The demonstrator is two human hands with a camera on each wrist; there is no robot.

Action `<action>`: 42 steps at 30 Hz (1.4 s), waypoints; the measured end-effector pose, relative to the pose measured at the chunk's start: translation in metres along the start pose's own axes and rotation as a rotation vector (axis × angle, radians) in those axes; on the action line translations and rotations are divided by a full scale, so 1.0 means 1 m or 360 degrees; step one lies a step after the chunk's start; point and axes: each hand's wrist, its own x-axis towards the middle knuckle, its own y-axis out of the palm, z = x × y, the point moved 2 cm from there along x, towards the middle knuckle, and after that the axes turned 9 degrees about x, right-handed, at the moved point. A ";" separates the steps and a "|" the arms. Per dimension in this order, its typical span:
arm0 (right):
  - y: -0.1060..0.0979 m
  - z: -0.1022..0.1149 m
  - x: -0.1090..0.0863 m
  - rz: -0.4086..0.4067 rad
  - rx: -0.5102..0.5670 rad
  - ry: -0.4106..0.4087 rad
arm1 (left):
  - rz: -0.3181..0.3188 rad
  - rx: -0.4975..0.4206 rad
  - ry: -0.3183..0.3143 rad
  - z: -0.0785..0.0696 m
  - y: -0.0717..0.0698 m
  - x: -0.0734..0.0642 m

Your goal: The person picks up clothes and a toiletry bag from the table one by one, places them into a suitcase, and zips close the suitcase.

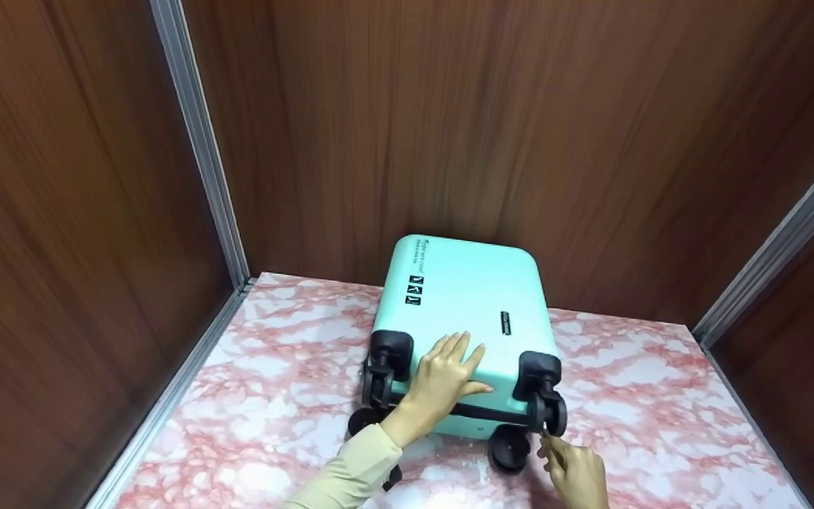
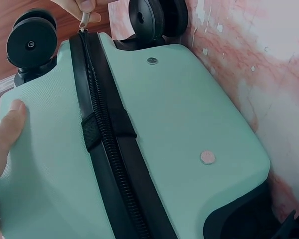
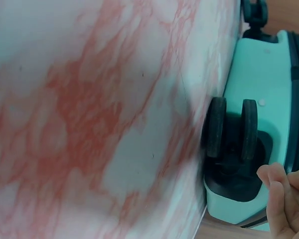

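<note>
A mint-green suitcase point(image 1: 474, 283) lies flat, its wheeled end towards me. My left hand point(image 1: 442, 375) rests on its upper shell near that end, fingers spread and thumb over the edge; in the left wrist view its thumb point(image 2: 12, 124) lies on the shell. At the right corner my right hand point(image 1: 576, 466) pinches a zipper pull point(image 2: 84, 21) between thumb and fingers. The black zipper point(image 2: 107, 134) runs across the end, its teeth joined along the visible stretch. In the right wrist view, the right fingers point(image 3: 276, 194) are beside a black wheel point(image 3: 249, 129).
The suitcase lies on a pink-and-white marbled surface point(image 1: 273, 382), close to a brown wood-grain panel point(image 1: 379, 141). Side panels with metal edging point(image 1: 198, 134) stand left and right. Black double wheels point(image 1: 509, 449) stick out at the corners. A small black strap end point(image 1: 393, 478) shows beneath the left forearm.
</note>
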 end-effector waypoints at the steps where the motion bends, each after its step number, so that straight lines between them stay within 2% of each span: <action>1: 0.001 0.000 0.000 -0.0016 -0.0002 -0.0017 | -0.0002 -0.0010 0.0000 0.000 0.000 0.000; 10: 0.006 0.001 -0.003 -0.0099 0.0009 -0.0142 | -0.0032 -0.0028 0.0018 -0.001 0.000 -0.001; 24: 0.010 0.004 -0.003 -0.0079 0.0015 -0.0122 | -0.0037 -0.0044 -0.0003 0.000 -0.001 -0.002; 29: 0.005 0.004 -0.001 0.0026 -0.0045 -0.0020 | -0.0047 -0.0111 -0.0021 -0.002 0.000 0.001; 34: 0.000 0.000 0.000 0.0167 -0.0096 0.0187 | -0.0004 -0.0137 -0.0015 -0.005 0.001 0.002; 38: -0.002 -0.003 0.002 0.0195 -0.0078 0.0325 | 0.0036 -0.0137 -0.0021 -0.005 0.000 0.001; 42: -0.001 -0.007 0.006 0.0189 -0.0007 0.0404 | 0.0049 -0.0117 -0.0036 -0.003 -0.001 -0.001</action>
